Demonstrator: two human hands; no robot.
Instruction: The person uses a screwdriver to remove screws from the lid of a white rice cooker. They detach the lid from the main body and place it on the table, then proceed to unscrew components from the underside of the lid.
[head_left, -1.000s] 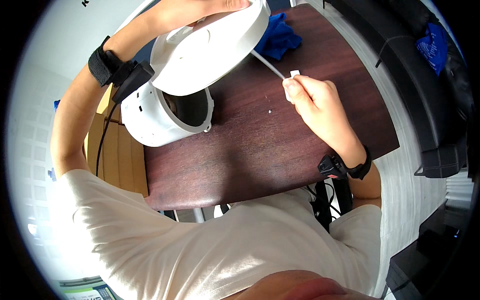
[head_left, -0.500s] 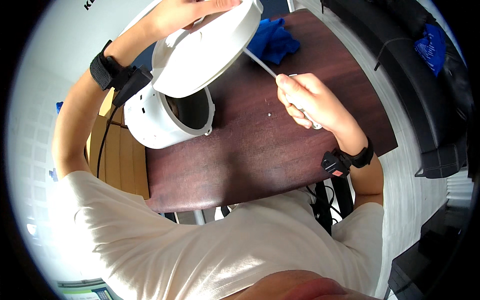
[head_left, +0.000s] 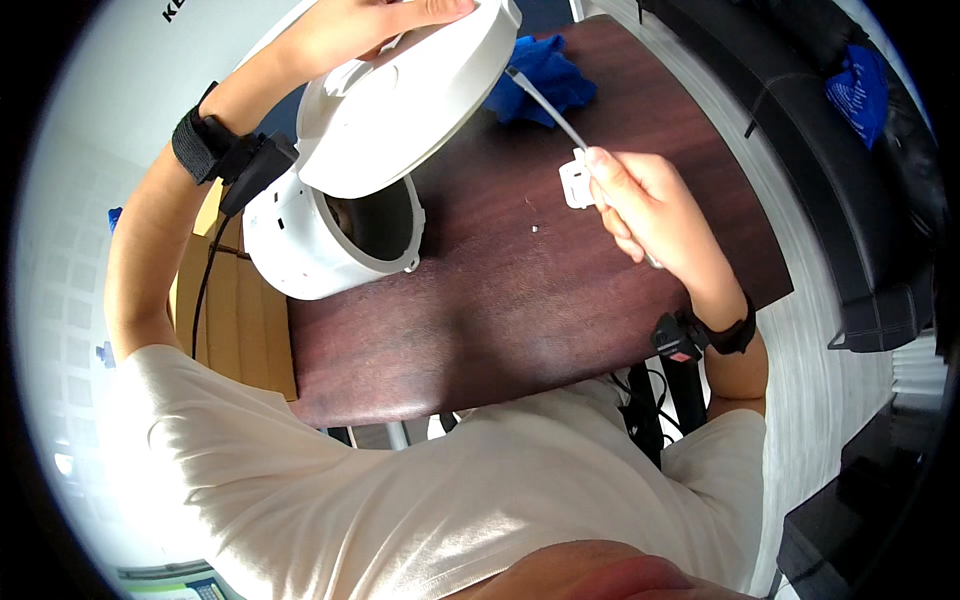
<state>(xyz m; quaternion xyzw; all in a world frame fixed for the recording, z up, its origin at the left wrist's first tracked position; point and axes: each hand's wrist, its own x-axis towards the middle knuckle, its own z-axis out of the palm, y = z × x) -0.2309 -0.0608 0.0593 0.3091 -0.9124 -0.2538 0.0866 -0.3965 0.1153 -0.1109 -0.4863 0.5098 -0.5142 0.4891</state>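
Okay, the right hand point(head_left: 645, 205) has fingers wrapped round a slim tool point(head_left: 548, 108), shaft slanting up-left toward the white lid point(head_left: 400, 120) that the left hand point(head_left: 345, 38) grips, apparently by its far rim, above the counter point(head_left: 570, 300).

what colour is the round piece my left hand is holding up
The round piece is white, seen best in the head view.

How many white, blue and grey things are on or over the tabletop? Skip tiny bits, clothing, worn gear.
White: 3 (round cover, open cylinder, small part)
Blue: 1 (crumpled cloth)
Grey: 1 (slim tool, by its visible shaft)
Total: 5
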